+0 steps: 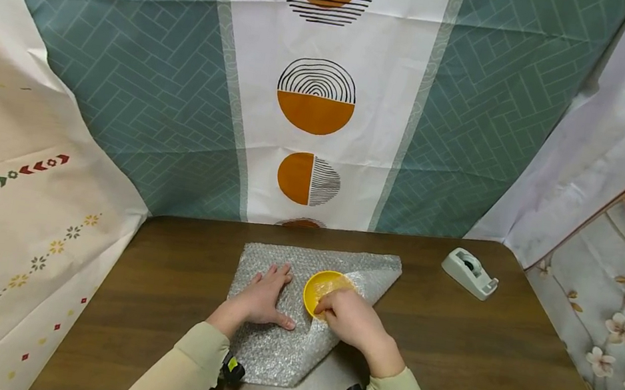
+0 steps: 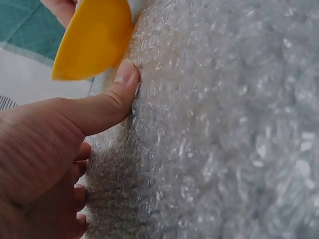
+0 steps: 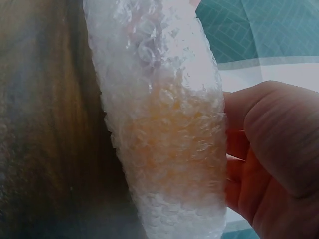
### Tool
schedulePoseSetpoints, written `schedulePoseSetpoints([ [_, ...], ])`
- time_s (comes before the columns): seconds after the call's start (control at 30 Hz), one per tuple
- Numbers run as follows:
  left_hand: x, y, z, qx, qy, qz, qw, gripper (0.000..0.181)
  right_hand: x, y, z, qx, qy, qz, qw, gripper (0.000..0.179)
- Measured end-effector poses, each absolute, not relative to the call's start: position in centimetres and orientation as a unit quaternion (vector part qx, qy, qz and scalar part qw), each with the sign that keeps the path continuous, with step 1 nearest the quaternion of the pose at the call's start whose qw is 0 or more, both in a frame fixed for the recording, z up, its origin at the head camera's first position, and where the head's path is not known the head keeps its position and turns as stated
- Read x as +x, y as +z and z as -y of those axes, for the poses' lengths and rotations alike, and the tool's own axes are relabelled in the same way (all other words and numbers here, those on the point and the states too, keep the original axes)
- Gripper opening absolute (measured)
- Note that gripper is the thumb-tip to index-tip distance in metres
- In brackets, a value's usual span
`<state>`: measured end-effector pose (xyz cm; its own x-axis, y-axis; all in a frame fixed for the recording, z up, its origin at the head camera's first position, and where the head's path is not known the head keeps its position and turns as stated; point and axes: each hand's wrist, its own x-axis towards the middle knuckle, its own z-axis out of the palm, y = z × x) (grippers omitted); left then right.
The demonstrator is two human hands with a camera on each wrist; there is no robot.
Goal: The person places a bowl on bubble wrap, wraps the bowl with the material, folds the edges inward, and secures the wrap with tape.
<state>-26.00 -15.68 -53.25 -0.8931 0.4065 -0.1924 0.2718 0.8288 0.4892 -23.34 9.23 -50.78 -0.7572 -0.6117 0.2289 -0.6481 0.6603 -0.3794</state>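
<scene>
Sitting on a sheet of bubble wrap (image 1: 272,361), the yellow bowl (image 2: 94,45) is partly covered from the right by a folded-over flap (image 1: 375,282). At its near side, the right hand (image 1: 353,320) has curled fingers by the flap's edge; whether they pinch it I cannot tell. The left hand (image 1: 260,302) lies spread wide on the wrap, thumb near the bowl. Its wrist device (image 1: 233,368) bears a yellow-green patch too small to read. Farther right, a white tape dispenser (image 1: 467,274) rests on the wooden table (image 1: 176,296).

Curtained indoor work area, exact type indeterminate: a wood-grained desk (image 1: 475,361) lies beneath the fingers (image 1: 279,276); patterned hangings (image 1: 113,71) stand beyond, left and right of them.
</scene>
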Motion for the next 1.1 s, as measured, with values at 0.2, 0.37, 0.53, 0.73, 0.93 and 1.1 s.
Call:
schedulePoseSetpoints([
  [0.2, -25.8, -53.2, 15.7, 0.176, 0.233, -0.945, 0.150, 0.110, -23.2, -50.1, -9.9, 0.358, 0.197, 0.909, 0.081, 0.022],
  [0.37, -26.0, -53.2, 15.7, 0.176, 0.236, -0.944, 0.149, 0.109, -23.1, -48.9, -10.9, 0.319, 0.181, 0.925, 0.102, 0.025],
  [0.53, -26.0, -53.3, 15.8, 0.174, 0.235, -0.944, 0.151, 0.109, -22.6, -48.5, -11.3, 0.270, 0.164, 0.947, 0.055, 0.038],
  [0.73, -26.0, -53.4, 15.8, 0.173, 0.235, -0.944, 0.153, 0.109, -22.4, -48.7, -11.4, 0.257, 0.156, 0.954, -0.009, 0.055],
  [0.93, -26.2, -53.5, 15.8, 0.175, 0.232, -0.944, 0.155, 0.110, -22.4, -49.3, -13.1, 0.320, 0.153, 0.935, 0.028, 0.061],
  [1.1, -26.2, -53.5, 15.9, 0.174, 0.234, -0.943, 0.159, 0.110, -22.6, -50.2, -14.3, 0.349, 0.154, 0.921, 0.080, 0.049],
])
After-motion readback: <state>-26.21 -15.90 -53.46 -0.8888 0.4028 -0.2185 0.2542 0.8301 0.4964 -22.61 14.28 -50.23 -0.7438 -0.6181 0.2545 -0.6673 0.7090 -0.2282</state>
